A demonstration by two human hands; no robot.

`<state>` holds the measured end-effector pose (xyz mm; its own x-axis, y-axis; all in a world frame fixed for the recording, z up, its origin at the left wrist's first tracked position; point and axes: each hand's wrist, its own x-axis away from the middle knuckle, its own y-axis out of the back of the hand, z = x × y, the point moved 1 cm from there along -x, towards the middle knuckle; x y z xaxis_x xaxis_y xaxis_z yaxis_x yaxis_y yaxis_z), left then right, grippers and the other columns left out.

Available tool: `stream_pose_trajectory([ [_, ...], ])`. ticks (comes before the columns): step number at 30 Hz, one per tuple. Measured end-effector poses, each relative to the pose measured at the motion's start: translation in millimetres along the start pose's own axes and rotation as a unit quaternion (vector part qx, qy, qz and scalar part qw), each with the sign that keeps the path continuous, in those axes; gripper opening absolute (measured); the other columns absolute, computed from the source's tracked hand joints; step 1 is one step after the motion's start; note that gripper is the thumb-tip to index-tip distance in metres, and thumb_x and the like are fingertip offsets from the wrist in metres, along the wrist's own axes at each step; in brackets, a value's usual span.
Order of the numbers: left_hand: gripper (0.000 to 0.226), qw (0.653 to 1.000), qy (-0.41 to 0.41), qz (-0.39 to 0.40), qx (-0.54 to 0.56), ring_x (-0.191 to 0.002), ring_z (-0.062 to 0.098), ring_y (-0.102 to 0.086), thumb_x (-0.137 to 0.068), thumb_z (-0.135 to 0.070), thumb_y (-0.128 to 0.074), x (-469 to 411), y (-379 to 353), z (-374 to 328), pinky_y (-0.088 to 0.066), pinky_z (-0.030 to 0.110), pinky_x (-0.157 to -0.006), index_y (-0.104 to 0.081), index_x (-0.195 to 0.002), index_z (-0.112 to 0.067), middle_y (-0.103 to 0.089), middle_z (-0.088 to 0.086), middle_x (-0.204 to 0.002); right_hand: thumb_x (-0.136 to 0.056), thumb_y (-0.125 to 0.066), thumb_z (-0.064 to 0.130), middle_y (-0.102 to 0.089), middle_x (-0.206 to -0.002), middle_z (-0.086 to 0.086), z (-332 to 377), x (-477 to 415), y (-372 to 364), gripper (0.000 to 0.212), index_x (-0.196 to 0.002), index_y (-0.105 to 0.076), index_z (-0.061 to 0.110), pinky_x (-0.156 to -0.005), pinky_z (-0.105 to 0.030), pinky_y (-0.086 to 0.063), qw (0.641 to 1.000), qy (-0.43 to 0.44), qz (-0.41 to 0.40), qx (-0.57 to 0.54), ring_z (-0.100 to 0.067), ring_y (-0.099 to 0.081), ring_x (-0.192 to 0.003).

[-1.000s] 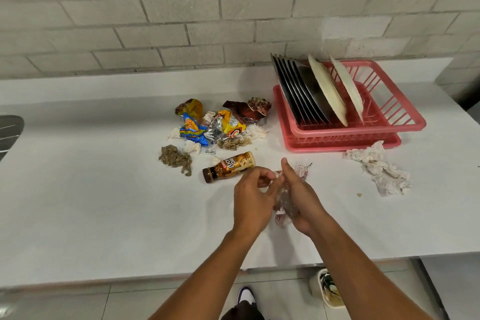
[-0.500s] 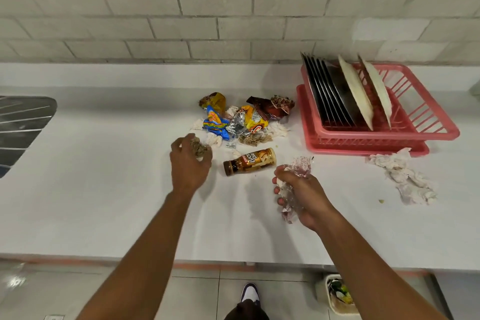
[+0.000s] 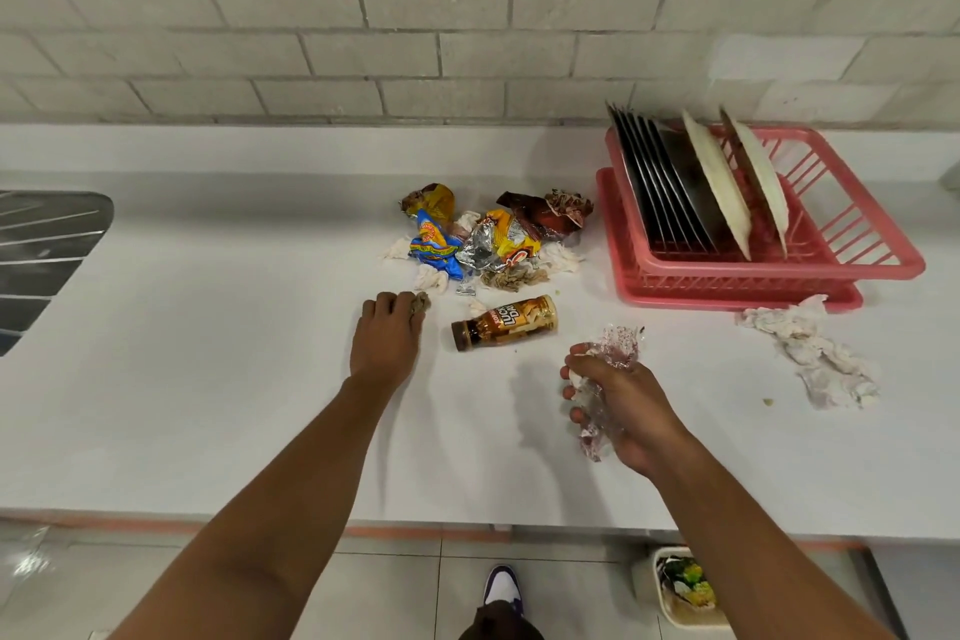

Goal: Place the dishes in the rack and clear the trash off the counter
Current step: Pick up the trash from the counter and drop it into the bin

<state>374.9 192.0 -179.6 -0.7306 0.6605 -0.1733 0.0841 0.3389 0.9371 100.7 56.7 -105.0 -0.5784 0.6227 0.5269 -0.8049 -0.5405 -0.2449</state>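
Observation:
My left hand (image 3: 387, 339) grips a brown crumpled wad (image 3: 420, 303) on the white counter (image 3: 208, 379), left of a brown drink bottle (image 3: 505, 322) lying on its side. My right hand (image 3: 618, 405) holds a bunch of crumpled clear plastic wrap (image 3: 613, 353) above the counter. Behind the bottle lies a pile of snack wrappers and tissue scraps (image 3: 493, 239). A pink dish rack (image 3: 857, 244) at the back right holds several metal trays (image 3: 660, 187) and two white plates (image 3: 722, 182) on edge.
Crumpled white tissue (image 3: 815, 353) lies in front of the rack. A metal sink drainboard (image 3: 41, 250) is at the left edge. Below the counter's front edge, a white trash bin (image 3: 685, 587) stands on the tiled floor near my shoe (image 3: 501, 585).
My left hand left my right hand, reached to the brown wad left of the bottle and closed on it. My right hand stays gripping the plastic wrap.

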Motion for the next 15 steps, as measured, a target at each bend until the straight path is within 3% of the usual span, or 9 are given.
stream_pose_trajectory([
  [4, 0.031, 0.997, 0.051, -0.006, 0.050, -0.107, 0.040, -0.051, -0.107, -0.021, -0.044, 9.3, -0.6, -3.0, -0.043, 0.046, -0.091, -0.061, -0.125, -0.004, -0.059, 0.022, -0.120, -0.076, -0.079, 0.011, -0.076, -0.093, -0.015, -0.5, 2.8, 4.0, 0.029, -0.104, -0.071, 0.015, -0.057, -0.035, -0.047, 0.999, -0.021, 0.024, -0.006, -0.029, -0.063, -0.073],
  [7, 0.031, 0.983, 0.117, -0.027, 0.137, -0.108, 0.040, -0.054, -0.107, -0.025, -0.043, 15.9, 10.8, -10.9, -0.043, 0.045, -0.091, -0.062, -0.122, -0.005, -0.061, 0.021, -0.116, -0.087, -0.070, 0.004, -0.077, -0.098, -0.015, 0.6, 7.0, 14.8, 0.023, -0.109, -0.069, 0.013, -0.056, -0.033, -0.049, 0.999, -0.017, 0.032, -0.012, -0.026, -0.065, -0.073],
  [10, 0.030, 0.962, 0.126, -0.078, 0.228, -0.105, 0.031, -0.059, -0.106, -0.030, -0.048, 34.0, 32.3, -38.2, -0.045, 0.038, -0.086, -0.064, -0.118, -0.008, -0.067, 0.013, -0.111, -0.091, -0.064, 0.001, -0.069, -0.086, -0.012, 3.2, 18.0, 34.6, 0.021, -0.107, -0.069, 0.013, -0.053, -0.031, -0.045, 0.999, -0.011, 0.031, -0.034, -0.022, -0.061, -0.066],
  [12, 0.030, 0.947, 0.110, -0.092, 0.289, -0.102, 0.024, -0.062, -0.104, -0.035, -0.051, 53.3, 47.5, -66.3, -0.047, 0.034, -0.086, -0.065, -0.117, -0.012, -0.070, 0.006, -0.109, -0.092, -0.065, 0.005, -0.062, -0.081, -0.009, 3.6, 29.5, 53.0, 0.015, -0.102, -0.069, 0.015, -0.051, -0.029, -0.041, 0.999, -0.005, 0.033, -0.042, -0.020, -0.057, -0.063],
  [15, 0.027, 0.918, 0.100, -0.050, 0.379, -0.100, 0.014, -0.065, -0.102, -0.044, -0.054, 92.8, 61.2, -122.3, -0.051, 0.031, -0.087, -0.065, -0.118, -0.025, -0.071, -0.006, -0.108, -0.088, -0.076, 0.021, -0.054, -0.075, -0.004, -2.8, 55.4, 90.2, 0.010, -0.091, -0.066, 0.021, -0.047, -0.028, -0.035, 0.999, -0.012, 0.038, -0.028, -0.017, -0.048, -0.058],
])
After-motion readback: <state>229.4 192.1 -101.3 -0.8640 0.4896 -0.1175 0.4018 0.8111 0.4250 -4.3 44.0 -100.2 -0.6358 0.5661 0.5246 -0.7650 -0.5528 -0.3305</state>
